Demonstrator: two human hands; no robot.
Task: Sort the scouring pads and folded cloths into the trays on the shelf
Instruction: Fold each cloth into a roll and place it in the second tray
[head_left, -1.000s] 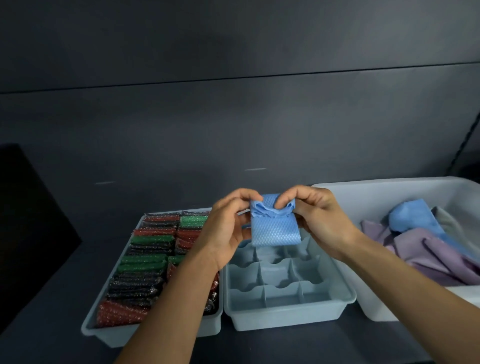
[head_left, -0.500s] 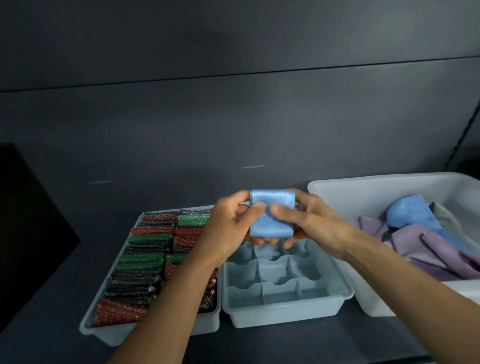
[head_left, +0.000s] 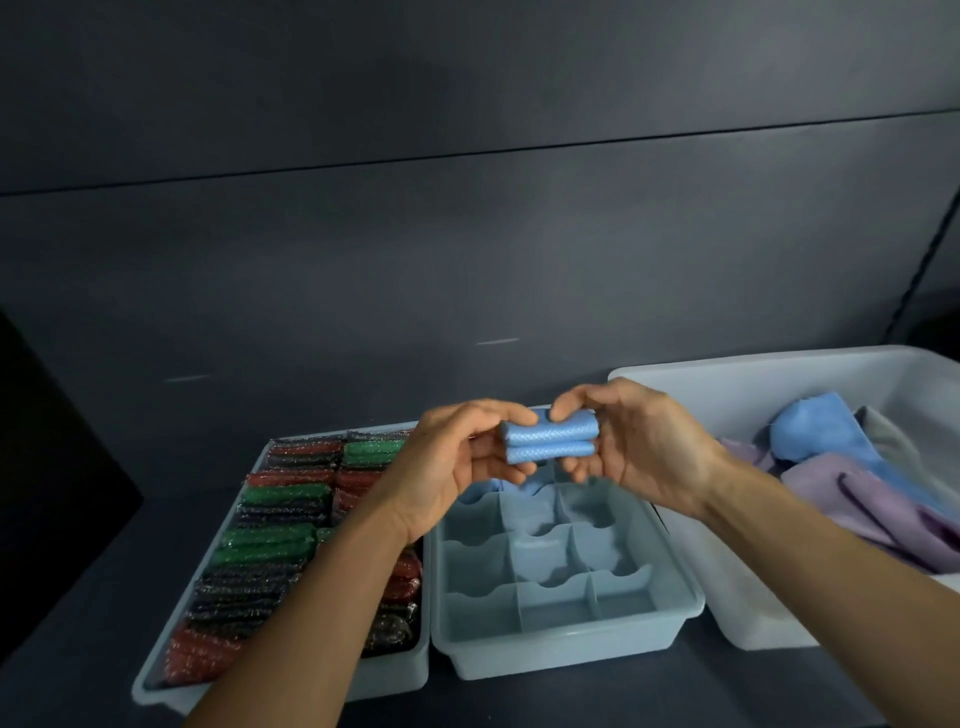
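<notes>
Although the bin (head_left: 727, 372) of loose cloths (head_left: 857, 499) at the shelf's (head_left: 88, 603) right end is far from empty, the divided tray (head_left: 571, 656) at mid-shelf has compartments waiting. The blue cloth (head_left: 550, 441), which hung open a second ago, is now doubled tight. It is pinched at its ends between my left hand (head_left: 447, 467) and right hand (head_left: 641, 447) above that tray's far edge, ready, I judge, to tuck in.
</notes>
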